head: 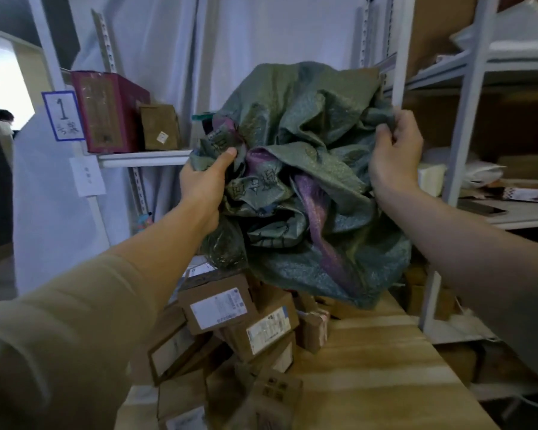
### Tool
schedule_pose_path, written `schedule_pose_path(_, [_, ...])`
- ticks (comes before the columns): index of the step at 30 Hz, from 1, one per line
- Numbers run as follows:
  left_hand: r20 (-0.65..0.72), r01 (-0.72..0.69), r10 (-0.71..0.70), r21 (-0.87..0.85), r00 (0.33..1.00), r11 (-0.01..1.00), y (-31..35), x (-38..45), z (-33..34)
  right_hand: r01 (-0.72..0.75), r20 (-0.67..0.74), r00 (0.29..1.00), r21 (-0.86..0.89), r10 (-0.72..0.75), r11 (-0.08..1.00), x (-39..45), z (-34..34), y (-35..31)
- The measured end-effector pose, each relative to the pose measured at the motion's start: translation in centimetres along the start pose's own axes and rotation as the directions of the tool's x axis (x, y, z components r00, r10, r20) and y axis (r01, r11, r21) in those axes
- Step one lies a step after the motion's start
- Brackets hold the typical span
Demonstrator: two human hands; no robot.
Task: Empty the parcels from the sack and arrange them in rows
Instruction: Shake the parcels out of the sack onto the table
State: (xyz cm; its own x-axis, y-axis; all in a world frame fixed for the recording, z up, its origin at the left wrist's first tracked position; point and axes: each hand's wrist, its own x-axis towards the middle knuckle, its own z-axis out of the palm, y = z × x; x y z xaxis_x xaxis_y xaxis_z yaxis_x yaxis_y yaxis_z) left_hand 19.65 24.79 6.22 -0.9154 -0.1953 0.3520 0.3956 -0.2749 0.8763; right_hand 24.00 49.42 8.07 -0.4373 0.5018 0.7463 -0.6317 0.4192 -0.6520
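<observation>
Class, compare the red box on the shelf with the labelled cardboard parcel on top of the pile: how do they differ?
The red box stands upright on the shelf; the cardboard parcel lies tilted on the pile. The red box is dark red and patterned; the parcel is plain brown with a white label. Both are closed boxes.

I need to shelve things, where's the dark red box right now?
In the head view, the dark red box stands on the left shelf, between the number 1 sign and a brown box.
</observation>
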Motion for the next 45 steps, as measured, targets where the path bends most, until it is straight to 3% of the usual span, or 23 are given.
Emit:
schedule_pose_path(9, [0.196, 0.072, -0.096, 0.129, 0.976, 0.989, -0.8, -6.0, 2.9, -0.272, -0.056, 0.962, -0.227, 0.266, 0.935, -6.9, -10.6, 2.6])
schedule_pose_path(14, [0.264, 0.134, -0.176, 0.169, 0.948, 0.976, -0.9, -8.6, 1.1, -0.463, -0.117, 0.883, -0.384, 0.455, 0.799, -12.3, -14.3, 3.0])
schedule_pose_path(18, [0.334, 0.085, -0.141, 0.178, 0.932, 0.980, 0.3, -10.1, -0.6, -0.522, -0.134, 0.826, -0.550, 0.548, 0.652, -14.8, -15.9, 1.3])
schedule_pose_path(21, [0.375, 0.061, -0.125, 0.177, 0.918, 0.982, 1.7, -11.1, -1.6, -0.643, -0.156, 0.754, -0.372, 0.638, 0.669, -15.9, -16.0, -0.9])
schedule_pose_path(24, [0.376, 0.059, -0.101, 0.122, 0.921, 0.991, 3.2, -11.7, -2.5, -0.658, 0.076, 0.736, -0.150, 0.672, 0.738, -16.7, -16.0, -3.8])
schedule_pose_path(27, [0.371, 0.081, -0.082, 0.019, 0.925, 0.997, 5.4, -12.2, -2.9, -0.593, 0.325, 0.698, -0.239, 0.638, 0.769, -17.4, -15.9, -6.1])
schedule_pose_path(30, [0.435, 0.175, -0.122, -0.083, 0.892, 0.981, 7.3, -13.4, -2.6, -0.586, 0.454, 0.643, -0.226, 0.616, 0.778, -18.4, -15.1, -7.7])
schedule_pose_path(33, [0.533, 0.348, -0.254, -0.082, 0.807, 0.934, 7.9, -15.3, -2.5, -0.674, 0.512, 0.569, -0.159, 0.644, 0.722, -19.5, -13.5, -7.9])
schedule_pose_path(37, [0.613, 0.479, -0.330, -0.091, 0.718, 0.873, 7.9, -17.4, -3.5, -0.624, 0.499, 0.625, -0.142, 0.600, 0.768, -22.1, -9.7, -8.6])
schedule_pose_path(40, [0.632, 0.474, -0.320, -0.085, 0.706, 0.877, 8.4, -17.6, -5.2, -0.585, 0.510, 0.648, -0.143, 0.566, 0.798, -23.4, -8.2, -9.5])
schedule_pose_path(43, [0.515, 0.373, -0.294, -0.056, 0.805, 0.926, 9.2, -15.9, -8.1, -0.559, 0.365, 0.730, -0.169, 0.578, 0.812, -23.0, -8.0, -10.3])
schedule_pose_path(45, [0.331, 0.151, -0.185, 0.126, 0.925, 0.980, 9.1, -14.1, -11.3, -0.509, 0.193, 0.812, -0.229, 0.551, 0.830, -22.5, -8.6, -10.5])
